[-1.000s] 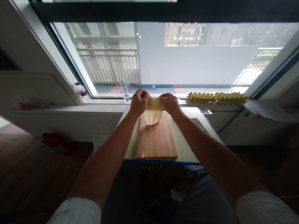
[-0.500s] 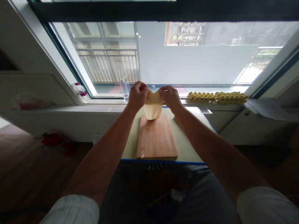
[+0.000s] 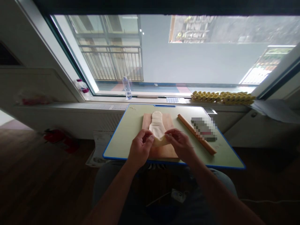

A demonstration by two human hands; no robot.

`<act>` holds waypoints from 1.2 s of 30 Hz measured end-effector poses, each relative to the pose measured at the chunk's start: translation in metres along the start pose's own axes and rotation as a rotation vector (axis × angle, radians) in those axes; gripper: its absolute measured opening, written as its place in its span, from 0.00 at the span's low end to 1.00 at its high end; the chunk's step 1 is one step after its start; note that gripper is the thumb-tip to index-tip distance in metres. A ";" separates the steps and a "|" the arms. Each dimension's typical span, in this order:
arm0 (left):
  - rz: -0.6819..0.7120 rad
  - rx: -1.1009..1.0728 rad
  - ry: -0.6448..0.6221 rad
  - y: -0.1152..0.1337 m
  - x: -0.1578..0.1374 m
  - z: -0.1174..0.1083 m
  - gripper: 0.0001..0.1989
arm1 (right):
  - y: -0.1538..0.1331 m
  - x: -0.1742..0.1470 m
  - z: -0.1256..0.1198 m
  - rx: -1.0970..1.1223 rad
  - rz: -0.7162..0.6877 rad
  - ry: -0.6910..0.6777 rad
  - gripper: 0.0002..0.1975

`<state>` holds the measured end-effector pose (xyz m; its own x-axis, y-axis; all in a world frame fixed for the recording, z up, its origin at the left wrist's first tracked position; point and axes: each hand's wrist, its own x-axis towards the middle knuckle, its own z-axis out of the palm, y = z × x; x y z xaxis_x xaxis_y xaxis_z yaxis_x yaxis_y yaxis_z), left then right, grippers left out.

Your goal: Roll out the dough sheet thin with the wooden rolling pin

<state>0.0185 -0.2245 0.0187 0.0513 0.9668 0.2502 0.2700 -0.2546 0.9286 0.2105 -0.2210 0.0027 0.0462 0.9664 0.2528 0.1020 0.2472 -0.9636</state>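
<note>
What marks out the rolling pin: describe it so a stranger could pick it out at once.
Start at the window, then the blue-edged table before it. On the table, right of the board under the dough, the rolling pin lies slantwise. It is the one long, round stick; the board is flat and broad.

The dough (image 3: 157, 125) is cream, the board (image 3: 164, 152) brown, the tabletop (image 3: 123, 136) blue-edged pale green.

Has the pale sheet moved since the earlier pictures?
Yes, toward the person. Against the wooden board, the pale sheet earlier hung above the far end; now it lies partly along it, near edge between left hand and right hand.
</note>
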 end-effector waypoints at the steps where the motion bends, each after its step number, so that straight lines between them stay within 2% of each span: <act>1: -0.030 -0.007 -0.007 -0.006 -0.006 0.001 0.08 | 0.007 -0.006 0.002 0.000 0.023 0.000 0.13; 3: -0.059 0.002 -0.010 -0.018 -0.009 0.004 0.08 | 0.019 -0.011 0.004 -0.005 0.053 0.000 0.13; 6: -0.043 0.061 0.019 -0.034 0.003 0.009 0.08 | 0.034 -0.003 0.006 -0.065 0.069 0.018 0.13; 10: -0.013 0.166 0.075 -0.049 0.028 0.015 0.06 | 0.042 0.015 0.006 -0.305 0.069 0.077 0.11; 14: -0.039 0.357 0.051 -0.056 0.038 0.017 0.04 | 0.042 0.024 0.004 -0.537 0.078 0.057 0.11; 20: -0.020 0.529 0.008 -0.056 0.036 0.013 0.07 | 0.037 0.021 -0.002 -0.685 0.091 -0.032 0.11; 26: -0.011 0.450 -0.009 -0.058 0.035 0.011 0.08 | 0.037 0.017 -0.003 -0.585 0.080 -0.022 0.13; 29: -0.011 0.340 -0.011 -0.053 0.031 0.009 0.08 | 0.032 0.015 -0.004 -0.399 0.053 0.031 0.11; 32: 0.012 0.115 -0.072 -0.046 0.020 0.003 0.12 | 0.025 0.007 -0.010 -0.184 0.002 -0.013 0.14; 34: 0.025 0.027 -0.122 -0.045 0.012 -0.001 0.14 | 0.024 -0.001 -0.013 -0.170 -0.023 -0.047 0.15; 36: 0.014 0.048 -0.135 -0.046 0.007 -0.003 0.14 | 0.027 -0.009 -0.016 -0.267 -0.022 -0.041 0.15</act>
<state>0.0034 -0.2059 -0.0217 0.1831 0.9580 0.2207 0.3138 -0.2696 0.9104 0.2283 -0.2240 -0.0243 0.0012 0.9645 0.2642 0.3614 0.2460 -0.8994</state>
